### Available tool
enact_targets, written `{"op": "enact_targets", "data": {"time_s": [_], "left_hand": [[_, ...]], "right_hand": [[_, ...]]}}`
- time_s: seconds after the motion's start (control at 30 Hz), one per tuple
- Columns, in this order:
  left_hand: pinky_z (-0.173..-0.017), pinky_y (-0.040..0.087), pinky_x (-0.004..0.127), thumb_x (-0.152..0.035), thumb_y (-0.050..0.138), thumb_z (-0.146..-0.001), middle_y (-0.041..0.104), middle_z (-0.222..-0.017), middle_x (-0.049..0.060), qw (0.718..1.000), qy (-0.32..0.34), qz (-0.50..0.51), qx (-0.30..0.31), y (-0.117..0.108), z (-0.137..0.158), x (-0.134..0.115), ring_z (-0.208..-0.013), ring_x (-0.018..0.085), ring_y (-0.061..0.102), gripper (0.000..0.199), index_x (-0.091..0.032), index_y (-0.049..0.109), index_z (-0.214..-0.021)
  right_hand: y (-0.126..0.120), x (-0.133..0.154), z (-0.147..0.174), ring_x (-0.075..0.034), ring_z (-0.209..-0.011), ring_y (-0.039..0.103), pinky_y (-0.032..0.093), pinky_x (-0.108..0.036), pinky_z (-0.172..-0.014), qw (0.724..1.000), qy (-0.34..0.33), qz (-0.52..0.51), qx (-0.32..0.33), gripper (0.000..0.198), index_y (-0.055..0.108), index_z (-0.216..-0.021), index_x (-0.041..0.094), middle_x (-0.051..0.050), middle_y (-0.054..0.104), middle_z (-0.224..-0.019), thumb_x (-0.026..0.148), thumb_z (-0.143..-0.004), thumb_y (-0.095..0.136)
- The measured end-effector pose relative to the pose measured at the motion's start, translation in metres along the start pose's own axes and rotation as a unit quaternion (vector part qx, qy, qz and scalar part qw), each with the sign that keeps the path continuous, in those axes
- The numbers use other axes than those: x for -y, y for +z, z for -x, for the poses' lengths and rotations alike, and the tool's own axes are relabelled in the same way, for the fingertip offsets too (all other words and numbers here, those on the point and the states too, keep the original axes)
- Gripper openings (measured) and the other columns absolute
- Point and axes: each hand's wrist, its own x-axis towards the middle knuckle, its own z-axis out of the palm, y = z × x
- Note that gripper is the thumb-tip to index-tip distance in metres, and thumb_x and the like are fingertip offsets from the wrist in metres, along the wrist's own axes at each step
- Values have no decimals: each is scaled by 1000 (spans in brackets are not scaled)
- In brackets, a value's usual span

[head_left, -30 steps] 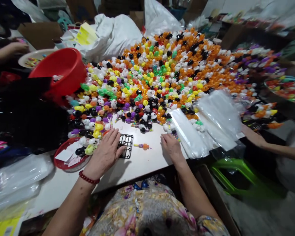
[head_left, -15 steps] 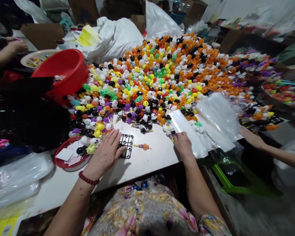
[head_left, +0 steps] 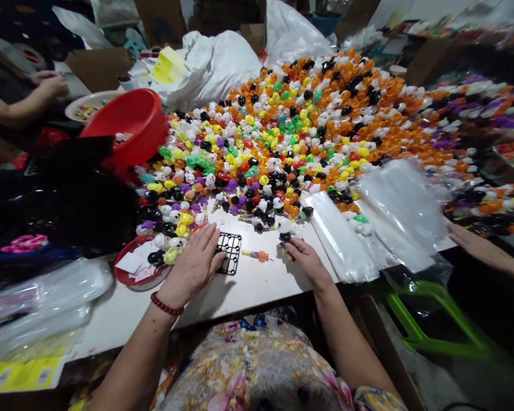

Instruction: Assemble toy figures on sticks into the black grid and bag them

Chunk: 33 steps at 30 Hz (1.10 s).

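Back from the table's (head_left: pixel 257 291) near edge, the left hand (head_left: pixel 192 265) is lying, fingers together, partly over a black grid (head_left: pixel 228 253), likely light, stiff and best taken by its rim, while the right hand's (head_left: pixel 305 260) bent fingers are sitting at a black toy (head_left: pixel 285 236), whether clamped I cannot tell.

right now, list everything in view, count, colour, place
table: one, white, centre
toy heap: uncountable, mixed, across table
orange-headed toy: one, orange, front middle
plastic grid: one, black, front middle
basket with paper slips: one, red, front left
basin: one, red, left rear
bowl: one, white, behind basin
glossy sheeting: one, black, left
plastic bags: several, clear, both sides
sacks: apparently two, white, behind heap
stool: one, green, lower right
boxes: several, brown, background
co-workers' hands: three, bare, side edges
left hand: one, bare, on grid
right hand: one, bare, beside black toy
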Motion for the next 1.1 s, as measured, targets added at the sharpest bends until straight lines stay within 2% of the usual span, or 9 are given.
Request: {"op": "enact_targets", "data": {"time_s": [0.17, 0.23, 0.33, 0.43, 0.57, 0.73, 0.9, 1.1], "left_hand": [[-112, 44, 52, -34, 37, -101, 50, -146, 20, 1000, -8, 1, 27, -6, -1, 1, -138, 30, 46, 46, -12, 43, -141], [-112, 43, 52, -34, 36, -101, 49, -146, 21, 999, -12, -4, 35, -9, -2, 1, -138, 31, 45, 46, -10, 45, -140], [-114, 41, 53, -34, 34, -102, 48, -147, 22, 999, -17, -6, 45, -11, -4, 1, -140, 31, 42, 47, -7, 45, -139], [-116, 38, 54, -34, 34, -102, 47, -148, 21, 998, -29, 5, 58, -11, -5, 2, -141, 30, 41, 48, -8, 44, -141], [-117, 37, 55, -33, 33, -102, 46, -149, 20, 997, -40, 20, 67, -11, -4, 4, -142, 30, 40, 48, -10, 42, -143], [-117, 37, 54, -33, 32, -102, 46, -150, 19, 997, -41, 29, 61, -11, -2, 4, -143, 30, 39, 49, -12, 39, -146], [-116, 38, 53, -32, 32, -102, 47, -148, 20, 998, -39, 20, 44, -9, -2, 2, -142, 30, 40, 49, -10, 39, -145], [-117, 35, 56, -34, 33, -102, 43, -152, 20, 997, -43, 27, 64, -9, -2, 0, -144, 30, 36, 52, -12, 33, -150]], "right_hand": [[30, 2, -4, -8, -53, 43, 35, -25, -51, 983, 66, -137, 108, 45, 74, -94, 20, -5, 71, -86, 54, -65, 79], [40, 2, -7, -9, -56, 46, 36, -25, -53, 979, 80, -140, 122, 46, 73, -96, 19, -4, 70, -84, 52, -65, 81], [58, 4, -18, -11, -59, 50, 38, -26, -56, 985, 81, -109, 111, 42, 72, -91, 19, -1, 65, -74, 44, -61, 86], [79, 5, -36, -12, -62, 52, 42, -26, -60, 990, 56, -81, 99, 33, 70, -83, 19, 1, 64, -72, 39, -61, 85], [112, 6, -67, -14, -67, 55, 46, -28, -66, 992, 16, -36, 117, 23, 69, -86, 19, 0, 66, -74, 31, -68, 78], [145, 1, -98, -16, -73, 59, 48, -28, -71, 988, -57, 75, 126, 14, 66, -83, 18, 1, 66, -73, 24, -71, 72], [155, 0, -104, -18, -76, 60, 48, -29, -73, 974, -77, 150, 149, 11, 67, -82, 17, 1, 67, -74, 17, -71, 68], [155, 7, -105, -19, -78, 61, 47, -28, -74, 950, -139, 212, 183, 14, 69, -86, 18, 0, 69, -78, 14, -74, 62]]}}
